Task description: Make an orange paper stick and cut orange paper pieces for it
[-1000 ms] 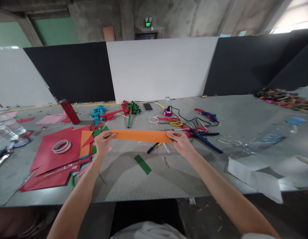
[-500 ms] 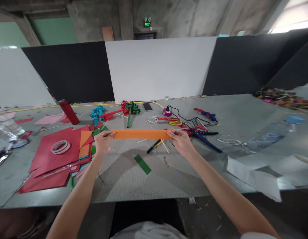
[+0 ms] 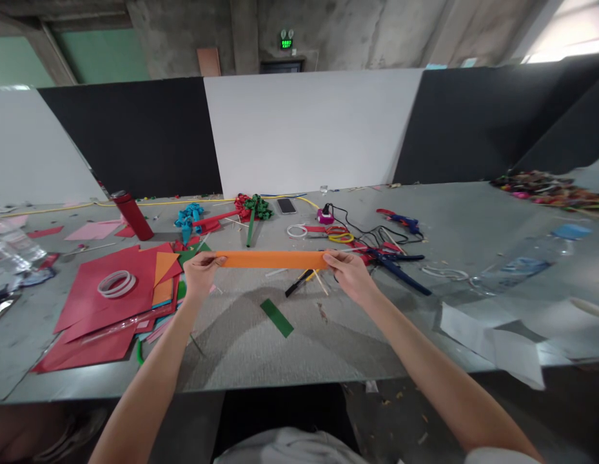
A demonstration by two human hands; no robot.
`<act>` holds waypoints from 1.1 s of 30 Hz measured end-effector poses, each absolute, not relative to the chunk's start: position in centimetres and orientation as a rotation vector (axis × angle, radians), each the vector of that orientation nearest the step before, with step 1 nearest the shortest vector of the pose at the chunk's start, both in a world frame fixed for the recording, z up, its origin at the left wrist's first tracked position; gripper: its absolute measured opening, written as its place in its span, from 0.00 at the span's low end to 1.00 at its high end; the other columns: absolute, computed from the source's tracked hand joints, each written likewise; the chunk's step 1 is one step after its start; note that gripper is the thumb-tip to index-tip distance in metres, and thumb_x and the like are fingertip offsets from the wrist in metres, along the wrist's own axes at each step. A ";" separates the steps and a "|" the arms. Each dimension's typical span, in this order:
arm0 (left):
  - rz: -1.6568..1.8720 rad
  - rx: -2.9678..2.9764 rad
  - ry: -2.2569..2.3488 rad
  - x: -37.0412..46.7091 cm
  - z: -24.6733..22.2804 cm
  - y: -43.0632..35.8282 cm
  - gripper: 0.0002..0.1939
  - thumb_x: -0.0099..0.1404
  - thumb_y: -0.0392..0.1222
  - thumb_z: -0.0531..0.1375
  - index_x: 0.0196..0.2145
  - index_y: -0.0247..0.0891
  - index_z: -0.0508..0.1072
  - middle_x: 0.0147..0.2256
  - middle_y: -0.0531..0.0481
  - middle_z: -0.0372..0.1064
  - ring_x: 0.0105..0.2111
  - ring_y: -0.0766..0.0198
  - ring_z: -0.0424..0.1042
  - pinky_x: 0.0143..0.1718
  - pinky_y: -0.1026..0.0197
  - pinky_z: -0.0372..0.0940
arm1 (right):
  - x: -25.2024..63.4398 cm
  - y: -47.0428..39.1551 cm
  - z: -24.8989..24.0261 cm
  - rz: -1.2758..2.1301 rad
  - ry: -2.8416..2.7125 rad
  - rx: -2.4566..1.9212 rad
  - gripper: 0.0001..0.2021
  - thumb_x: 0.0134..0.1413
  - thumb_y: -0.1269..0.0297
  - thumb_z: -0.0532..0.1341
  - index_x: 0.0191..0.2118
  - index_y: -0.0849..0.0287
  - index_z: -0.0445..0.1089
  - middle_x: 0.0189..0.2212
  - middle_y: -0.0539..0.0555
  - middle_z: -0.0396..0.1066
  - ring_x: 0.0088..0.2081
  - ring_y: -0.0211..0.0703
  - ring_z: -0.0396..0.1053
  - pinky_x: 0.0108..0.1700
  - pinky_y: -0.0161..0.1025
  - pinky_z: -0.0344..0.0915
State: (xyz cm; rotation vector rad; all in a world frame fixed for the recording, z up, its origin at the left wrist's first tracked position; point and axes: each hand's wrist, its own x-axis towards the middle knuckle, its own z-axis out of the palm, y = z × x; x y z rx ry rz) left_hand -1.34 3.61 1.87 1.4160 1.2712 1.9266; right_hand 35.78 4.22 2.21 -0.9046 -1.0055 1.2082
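Note:
An orange strip (image 3: 274, 260) is stretched level above the table (image 3: 338, 348). My left hand (image 3: 202, 270) pinches its left end, and my right hand (image 3: 348, 274) pinches the right end. Below the strip, a short green strip (image 3: 276, 318) lies flat on the table. A black cutter (image 3: 299, 283) rests just behind it, beside thin pale sticks (image 3: 321, 282). Red sheets (image 3: 100, 303) are piled to the left of my left hand, with rolls of clear tape (image 3: 116, 284) on top.
Behind my hands are a red flask (image 3: 133, 216), blue (image 3: 189, 219) and green (image 3: 258, 207) ribbon bows, a phone (image 3: 286, 206), and cables (image 3: 362, 232). Blue-handled pliers (image 3: 400, 274), a plastic bottle (image 3: 521, 261) and white paper (image 3: 492, 341) lie at the right.
Both hands keep hold of the orange strip in nearly the same place. The whole view has shifted very slightly.

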 end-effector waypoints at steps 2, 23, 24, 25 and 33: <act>1.922 1.432 1.248 -1.3 1.9 3.6 0.11 0.47 0.44 0.73 0.26 0.36 0.79 0.25 0.50 0.75 0.25 0.63 0.73 0.30 0.62 0.70 | 35.8 4.3 2.1 1.224 -1.009 -0.927 0.19 0.26 0.52 0.80 0.26 0.55 0.78 0.31 0.54 0.75 0.36 0.44 0.70 0.38 0.40 0.68; 1.753 1.428 1.246 -1.0 2.6 3.5 0.15 0.48 0.50 0.72 0.27 0.36 0.78 0.25 0.49 0.74 0.25 0.64 0.71 0.29 0.63 0.67 | 35.7 4.5 1.9 1.164 -1.016 -0.898 0.20 0.27 0.51 0.79 0.27 0.55 0.77 0.31 0.53 0.75 0.38 0.47 0.73 0.39 0.41 0.70; 1.763 1.423 1.245 -1.0 2.5 3.5 0.15 0.48 0.50 0.71 0.27 0.36 0.78 0.26 0.49 0.74 0.25 0.64 0.71 0.29 0.63 0.67 | 35.6 4.4 1.9 1.162 -1.014 -0.896 0.19 0.27 0.51 0.79 0.27 0.54 0.77 0.31 0.53 0.75 0.38 0.47 0.73 0.39 0.41 0.70; 1.775 1.413 1.244 -1.0 2.3 3.6 0.15 0.48 0.50 0.71 0.28 0.36 0.78 0.26 0.50 0.74 0.25 0.64 0.71 0.29 0.64 0.66 | 35.5 4.3 1.9 1.155 -1.013 -0.893 0.19 0.28 0.51 0.79 0.26 0.54 0.77 0.32 0.53 0.75 0.39 0.47 0.73 0.39 0.41 0.70; 1.858 1.256 1.105 -0.7 1.6 4.1 0.17 0.45 0.50 0.73 0.27 0.38 0.74 0.25 0.54 0.71 0.23 0.69 0.68 0.25 0.67 0.63 | 34.9 3.8 1.9 1.114 -0.983 -0.854 0.17 0.28 0.52 0.79 0.26 0.53 0.78 0.35 0.53 0.74 0.42 0.47 0.71 0.45 0.42 0.70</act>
